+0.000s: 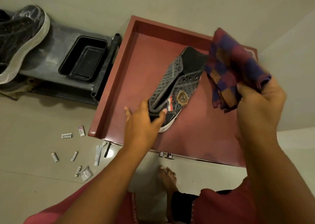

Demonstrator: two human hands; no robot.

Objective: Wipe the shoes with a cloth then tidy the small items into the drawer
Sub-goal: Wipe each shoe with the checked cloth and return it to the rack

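Dark grey textured fabric, white sole: one shoe (177, 87) lies in the maroon drawer (122, 67), which stands pulled open. Its long axis runs from near-left to far-right in the head view, heel end toward us, toe end away.

Left hand (144, 119): fingers and thumb curled round the heel collar, gripping the shoe and holding it steady on the drawer floor. Right hand (259, 101): closed on a bunched checked cloth (233, 68), purple and maroon, held off the shoe, above and to the right of its toe half. We read no contact between cloth and shoe; the cloth's edge overlaps the toe area only in the line of sight.

Relation that matters: the right hand is the nearer one to the toe and the upper; the left holds the heel. We judge that a wipe would run along the long axis, from the toe toward the heel grip, with the left hand resisting the pull.

A second shoe (22, 41), black with a pale, scuffed sole, sits on the grey rack (56, 41) at far left, beside a black tray (83, 58).

The small items (75, 155) lie scattered on the floor, left of the drawer's front corner, well apart from both hands. We judge tidying not yet begun.
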